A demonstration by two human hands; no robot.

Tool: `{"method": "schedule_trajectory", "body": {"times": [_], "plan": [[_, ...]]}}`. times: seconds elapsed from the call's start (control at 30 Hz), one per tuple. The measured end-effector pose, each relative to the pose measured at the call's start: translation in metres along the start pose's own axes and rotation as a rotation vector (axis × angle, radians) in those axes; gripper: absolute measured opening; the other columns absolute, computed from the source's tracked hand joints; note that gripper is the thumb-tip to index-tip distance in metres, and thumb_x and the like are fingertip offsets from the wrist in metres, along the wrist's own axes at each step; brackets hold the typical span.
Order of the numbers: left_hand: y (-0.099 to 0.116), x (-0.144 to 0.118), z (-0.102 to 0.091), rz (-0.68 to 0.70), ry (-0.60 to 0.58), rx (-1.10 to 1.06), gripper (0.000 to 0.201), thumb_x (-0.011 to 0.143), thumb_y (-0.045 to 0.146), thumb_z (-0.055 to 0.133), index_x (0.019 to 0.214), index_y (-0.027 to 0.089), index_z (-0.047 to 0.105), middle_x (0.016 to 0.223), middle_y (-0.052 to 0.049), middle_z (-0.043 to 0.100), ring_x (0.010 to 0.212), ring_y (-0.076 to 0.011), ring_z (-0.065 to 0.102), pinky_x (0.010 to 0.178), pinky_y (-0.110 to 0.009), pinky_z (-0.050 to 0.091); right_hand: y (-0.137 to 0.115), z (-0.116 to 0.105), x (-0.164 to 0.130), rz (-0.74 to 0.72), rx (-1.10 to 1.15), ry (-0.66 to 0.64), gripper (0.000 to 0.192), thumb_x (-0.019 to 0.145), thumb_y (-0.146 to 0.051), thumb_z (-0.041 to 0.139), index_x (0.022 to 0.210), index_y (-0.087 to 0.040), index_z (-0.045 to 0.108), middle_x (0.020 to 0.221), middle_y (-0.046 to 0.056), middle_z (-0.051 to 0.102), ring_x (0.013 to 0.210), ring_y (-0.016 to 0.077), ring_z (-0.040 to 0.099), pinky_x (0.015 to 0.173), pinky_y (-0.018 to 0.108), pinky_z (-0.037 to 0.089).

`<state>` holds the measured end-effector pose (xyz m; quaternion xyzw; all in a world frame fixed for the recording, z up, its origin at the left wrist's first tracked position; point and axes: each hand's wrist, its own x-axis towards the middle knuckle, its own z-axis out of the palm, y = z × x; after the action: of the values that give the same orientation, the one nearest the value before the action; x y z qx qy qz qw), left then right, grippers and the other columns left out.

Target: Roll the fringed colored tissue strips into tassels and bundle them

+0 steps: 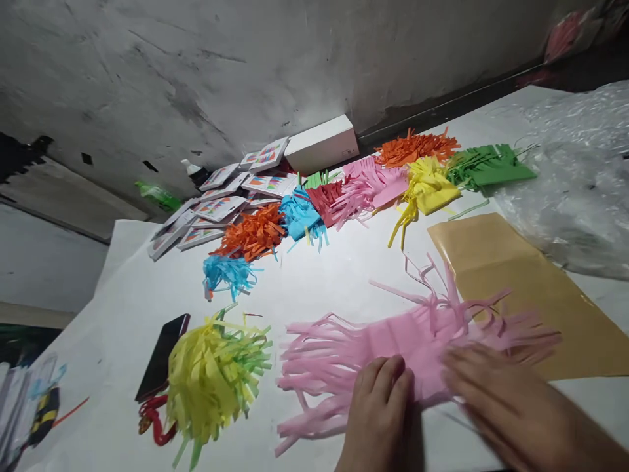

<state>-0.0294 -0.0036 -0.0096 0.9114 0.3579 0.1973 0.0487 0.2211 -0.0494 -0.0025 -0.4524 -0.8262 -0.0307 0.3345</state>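
My left hand (378, 406) flat, fingers pressing pink fringed paper (407, 341) near its lower edge; nothing gripped. My right hand (511, 403) blurred, spread over paper's right part, grip hard to judge. Paper lies on white table (319, 288), overlapping tan sheet (531, 288). Yellow-green tassel (211, 377) left, partly hiding black phone (162, 354).

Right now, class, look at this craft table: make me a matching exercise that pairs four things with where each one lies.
Things:
1. pink fringed paper
2. black phone
3. white box
4. tan paper sheet

Places:
A. against the wall, at the back
B. under both hands
C. left of the yellow-green tassel
D. right of the pink fringe, partly beneath it

Pairs: 1-B, 2-C, 3-A, 4-D
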Motion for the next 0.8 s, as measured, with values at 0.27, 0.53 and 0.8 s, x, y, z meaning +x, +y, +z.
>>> {"method": "schedule_trajectory", "body": {"times": [0.27,0.53,0.8], "plan": [[-0.003,-0.014,-0.006,0.074,-0.019,-0.1,0.028,0.103,0.017,0.049,0.127,0.015,0.063,0.122,-0.017,0.075,0.112,-0.0268,0.069,0.09,-0.042,0.062,-0.004,0.027,0.021,-0.084,0.128,-0.022,0.039,0.098,-0.003,0.038,0.11,-0.018,0.071,0.104,0.004,0.079,0.102,0.0146,0.071,0.101,0.031,0.048],[-0.003,-0.006,-0.014,-0.027,-0.07,-0.23,0.031,0.092,0.006,0.053,0.119,0.018,0.064,0.119,-0.013,0.077,0.105,-0.0267,0.072,0.089,-0.039,0.062,-0.001,0.023,0.029,-0.065,0.125,-0.009,0.04,0.098,-0.001,0.032,0.1,-0.017,0.07,0.097,0.006,0.076,0.095,0.0199,0.067,0.102,0.038,0.039],[-0.013,0.032,-0.026,-0.52,-0.337,-0.058,0.021,0.093,0.007,0.053,0.085,0.021,0.066,0.086,-0.005,0.075,0.073,-0.0226,0.07,0.059,-0.029,0.04,0.013,0.037,0.055,0.143,-0.005,-0.275,0.03,0.09,-0.005,0.047,0.068,-0.023,0.055,0.065,0.0,0.06,0.06,0.0193,0.055,0.062,0.032,0.036]]}}
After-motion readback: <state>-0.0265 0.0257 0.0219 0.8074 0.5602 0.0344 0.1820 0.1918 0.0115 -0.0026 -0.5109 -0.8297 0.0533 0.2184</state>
